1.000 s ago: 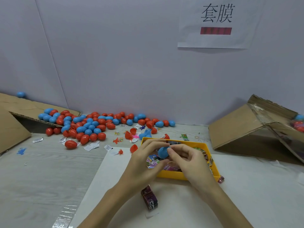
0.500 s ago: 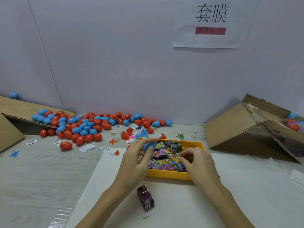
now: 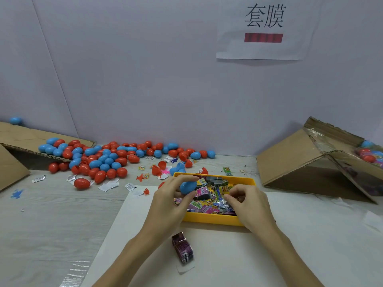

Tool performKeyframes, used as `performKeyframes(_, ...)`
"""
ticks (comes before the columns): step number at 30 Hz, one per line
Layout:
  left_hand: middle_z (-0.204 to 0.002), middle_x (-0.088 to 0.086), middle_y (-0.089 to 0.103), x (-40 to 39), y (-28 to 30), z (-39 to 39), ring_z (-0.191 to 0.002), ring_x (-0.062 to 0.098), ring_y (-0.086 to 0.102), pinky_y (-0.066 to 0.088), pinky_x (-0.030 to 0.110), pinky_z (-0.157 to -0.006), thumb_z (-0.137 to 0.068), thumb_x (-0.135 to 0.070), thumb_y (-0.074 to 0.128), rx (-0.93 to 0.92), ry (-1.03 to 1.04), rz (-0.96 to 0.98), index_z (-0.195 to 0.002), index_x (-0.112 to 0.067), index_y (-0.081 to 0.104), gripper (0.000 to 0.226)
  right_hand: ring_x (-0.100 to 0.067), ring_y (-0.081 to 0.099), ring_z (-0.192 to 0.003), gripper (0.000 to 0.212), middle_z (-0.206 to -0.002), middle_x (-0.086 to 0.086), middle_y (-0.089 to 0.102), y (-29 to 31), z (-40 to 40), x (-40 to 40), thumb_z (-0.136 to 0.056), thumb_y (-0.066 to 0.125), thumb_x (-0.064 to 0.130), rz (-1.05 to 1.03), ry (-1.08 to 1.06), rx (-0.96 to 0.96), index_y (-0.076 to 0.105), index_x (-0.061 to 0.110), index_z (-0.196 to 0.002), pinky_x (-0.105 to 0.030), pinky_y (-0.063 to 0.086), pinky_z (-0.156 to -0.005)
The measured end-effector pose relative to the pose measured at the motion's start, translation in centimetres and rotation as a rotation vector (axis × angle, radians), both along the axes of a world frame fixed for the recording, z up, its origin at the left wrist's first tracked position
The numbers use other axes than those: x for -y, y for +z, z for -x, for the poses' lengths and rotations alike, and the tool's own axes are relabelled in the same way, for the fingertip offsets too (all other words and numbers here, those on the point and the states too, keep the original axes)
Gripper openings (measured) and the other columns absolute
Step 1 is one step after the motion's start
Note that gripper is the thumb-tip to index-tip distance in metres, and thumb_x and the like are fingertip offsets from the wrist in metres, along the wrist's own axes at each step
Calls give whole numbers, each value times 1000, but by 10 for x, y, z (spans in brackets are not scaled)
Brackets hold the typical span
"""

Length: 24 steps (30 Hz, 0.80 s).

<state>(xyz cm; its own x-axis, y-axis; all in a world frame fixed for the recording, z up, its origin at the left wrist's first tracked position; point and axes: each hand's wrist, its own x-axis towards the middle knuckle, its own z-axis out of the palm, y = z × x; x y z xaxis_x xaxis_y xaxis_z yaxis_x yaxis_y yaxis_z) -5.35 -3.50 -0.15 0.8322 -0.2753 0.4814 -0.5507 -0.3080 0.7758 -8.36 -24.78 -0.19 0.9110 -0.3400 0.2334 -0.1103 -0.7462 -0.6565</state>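
My left hand (image 3: 169, 200) grips a blue plastic egg (image 3: 188, 187) between thumb and fingers, over the left end of a yellow tray (image 3: 211, 220). The tray is full of small colourful packets (image 3: 209, 200). Over the tray's right part, my right hand (image 3: 246, 204) has its fingers curled down among the packets; whether it pinches one is hidden by the fingers. Both hands are apart.
A pile of red and blue eggs (image 3: 99, 158) lies at the back left by a cardboard flap (image 3: 24, 139). Open egg halves and paper scraps lie behind the tray. A tipped cardboard box (image 3: 306, 162) stands at the right. A dark purple packet bundle (image 3: 183, 248) lies on white paper (image 3: 228, 264).
My hands came apart: the left kept the blue egg and moved left, the right dropped into the packets in the tray. The camera view shifted slightly.
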Motion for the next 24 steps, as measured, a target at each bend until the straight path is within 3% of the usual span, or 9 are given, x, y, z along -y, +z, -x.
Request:
performKeyframes(4, -107, -7, 67, 0, 0, 2, -91, 16, 68, 58, 32, -80, -101, -19, 61, -58, -8, 38, -123, -39, 62, 30, -3, 61, -80, 13, -91, 7, 71, 2, 1, -1, -98, 68, 27, 15, 14, 31, 79, 20, -101, -10, 40, -60)
performKeyframes(7, -114, -12, 64, 0, 0, 1, -105, 14, 65, 57, 30, -87, -103, -18, 58, -46, 9, 9, -127, -32, 62, 29, -8, 62, -91, 20, -106, 3, 70, 4, 3, -3, -99, 67, 27, 58, 13, 64, 78, 19, -113, -10, 42, -65)
performKeyframes(9, -118, -13, 60, 1, 1, 1, -114, 9, 58, 51, 23, -92, -103, -10, 56, -16, 25, -19, -123, -25, 64, 26, -10, 63, -93, 19, -109, 0, 70, 6, 4, -5, -98, 68, 25, 60, 20, 108, 78, 18, -112, -14, 46, -71)
performKeyframes(13, -108, -10, 58, 2, 3, 5, -103, 3, 55, 40, 15, -83, -103, -16, 42, -63, 14, 28, -104, -24, 64, 23, -1, 63, -84, 11, -97, 10, 74, 11, 9, -16, -95, 72, 21, 49, 85, 226, 80, 22, -103, -5, 43, -70)
performKeyframes(17, -108, -12, 54, 6, 2, 8, -108, 2, 54, 40, 8, -86, -102, -28, 60, 30, 6, -77, -109, -25, 63, 8, 0, 63, -85, 15, -99, 11, 76, 12, 14, -29, -94, 73, 16, 97, 184, 278, 81, 22, -106, -3, 45, -76)
performKeyframes(20, -110, -12, 54, 10, -1, 7, -110, -1, 52, 39, 6, -87, -93, -39, 69, 107, 19, -152, -114, -24, 64, 26, -3, 62, -92, 18, -100, 8, 70, 12, 15, -34, -96, 69, 12, 114, 299, 270, 79, 23, -107, -14, 48, -83)
performKeyframes(24, -101, -10, 56, 10, -3, 6, -100, 6, 54, 42, 11, -81, -92, -31, 74, 143, 54, -139, -103, -24, 66, 15, -3, 56, -95, 19, -99, 8, 62, 14, 17, -35, -99, 65, 15, 150, 408, 258, 76, 26, -111, -12, 44, -81)
